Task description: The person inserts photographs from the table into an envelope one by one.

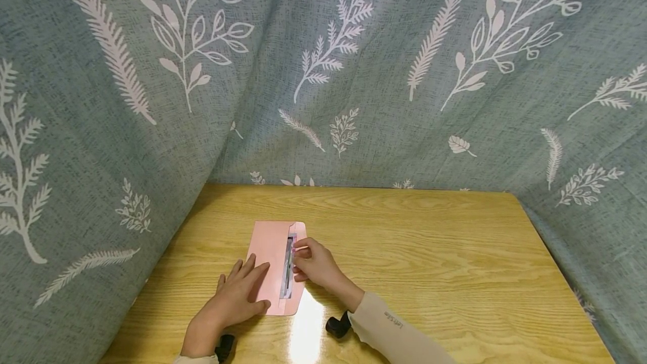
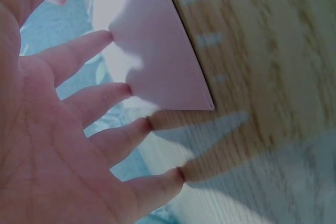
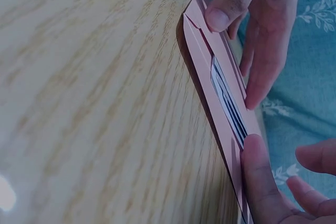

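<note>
A pink envelope [image 1: 267, 240] lies on the table with its flap opened toward the right. From its mouth shows the edge of a thin stack of printed cards or photos [image 1: 287, 274], seen as layered edges [image 3: 229, 100] in the right wrist view. My left hand [image 1: 233, 295] spreads its fingers over the envelope's left side, with two fingertips on the paper and two on the wood. At the envelope's mouth, my right hand [image 1: 318, 264] touches the stack's edge with one digit, while its other visible fingers [image 3: 317, 156] stand apart from it.
The wooden table [image 1: 429, 263] extends far to the right of the envelope. A patterned blue-green curtain [image 1: 384, 128] hangs around its back and sides. Black wrist devices [image 1: 337, 326] are by both wrists. Bright glare falls just below the envelope.
</note>
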Action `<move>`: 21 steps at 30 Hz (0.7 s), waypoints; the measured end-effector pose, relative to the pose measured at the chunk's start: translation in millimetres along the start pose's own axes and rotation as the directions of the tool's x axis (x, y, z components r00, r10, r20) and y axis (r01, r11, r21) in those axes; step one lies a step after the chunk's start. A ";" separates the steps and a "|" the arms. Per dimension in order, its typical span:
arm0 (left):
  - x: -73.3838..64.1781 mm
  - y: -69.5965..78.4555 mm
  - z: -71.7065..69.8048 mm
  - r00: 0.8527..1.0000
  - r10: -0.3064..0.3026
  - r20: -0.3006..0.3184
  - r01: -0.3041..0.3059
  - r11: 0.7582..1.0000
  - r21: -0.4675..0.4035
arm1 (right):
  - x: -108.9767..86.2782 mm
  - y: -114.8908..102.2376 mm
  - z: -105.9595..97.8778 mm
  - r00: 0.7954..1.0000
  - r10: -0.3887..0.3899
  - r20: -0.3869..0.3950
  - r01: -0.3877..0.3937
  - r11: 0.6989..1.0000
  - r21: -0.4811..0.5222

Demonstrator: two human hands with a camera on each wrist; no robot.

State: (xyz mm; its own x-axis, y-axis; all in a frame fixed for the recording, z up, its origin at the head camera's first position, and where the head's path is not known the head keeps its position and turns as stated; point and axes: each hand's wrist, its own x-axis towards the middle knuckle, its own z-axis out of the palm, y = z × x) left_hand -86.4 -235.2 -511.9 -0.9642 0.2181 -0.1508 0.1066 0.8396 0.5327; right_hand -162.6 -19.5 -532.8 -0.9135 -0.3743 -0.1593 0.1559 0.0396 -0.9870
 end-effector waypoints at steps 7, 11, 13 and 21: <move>0.3 1.0 0.0 1.000 -0.006 0.003 0.006 1.000 0.003 | -0.9 -2.3 4.0 1.000 0.000 -0.004 0.000 1.000 0.003; 1.0 1.7 -0.3 1.000 -0.007 0.008 0.007 1.000 0.007 | -1.5 -4.1 5.4 1.000 -0.007 -0.012 0.007 1.000 0.001; 1.4 1.9 -0.4 1.000 -0.008 0.012 0.008 1.000 0.006 | -1.0 -3.8 6.1 1.000 -0.015 -0.017 0.015 1.000 -0.003; 1.7 3.0 -1.6 0.999 -0.019 0.028 0.019 1.000 0.009 | 0.6 -1.0 11.1 0.999 -0.037 -0.013 0.037 0.999 -0.030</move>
State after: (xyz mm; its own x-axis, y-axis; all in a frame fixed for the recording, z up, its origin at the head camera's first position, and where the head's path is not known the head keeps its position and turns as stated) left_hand -88.1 -233.1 -509.2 -0.9588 0.2158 -0.1848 0.0903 0.8482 0.5219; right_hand -159.1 -30.1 -531.6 -0.9236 -0.3632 -0.1227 0.1109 0.0533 -0.9924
